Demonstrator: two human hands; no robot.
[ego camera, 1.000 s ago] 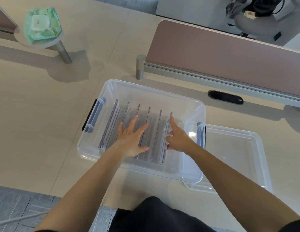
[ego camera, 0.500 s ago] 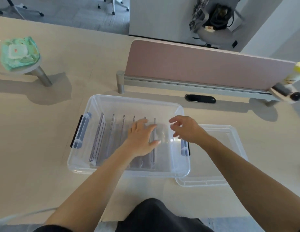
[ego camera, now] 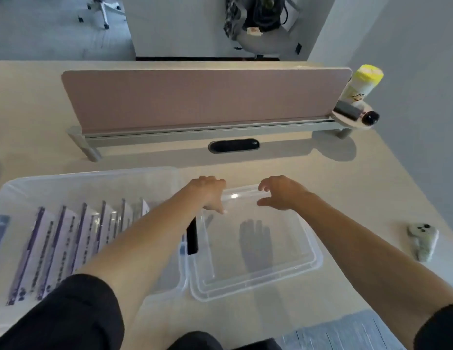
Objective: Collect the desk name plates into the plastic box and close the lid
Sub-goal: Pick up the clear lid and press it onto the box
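At the far rim of the lid [ego camera: 291, 251], left hand [ego camera: 209, 194] and right hand [ego camera: 281, 193] curl, grip hidden.

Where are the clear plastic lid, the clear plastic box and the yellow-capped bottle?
clear plastic lid [ego camera: 258, 284]: head view, its near rim.
clear plastic box [ego camera: 94, 174]: head view, its far rim.
yellow-capped bottle [ego camera: 368, 74]: head view, its cap.

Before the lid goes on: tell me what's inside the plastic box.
Name plates stand in a row inside the plastic box. The left forearm covers its right end.

Clear box [ego camera: 94, 176] and lid [ego camera: 276, 274], purple-striped plates [ego camera: 66, 238]
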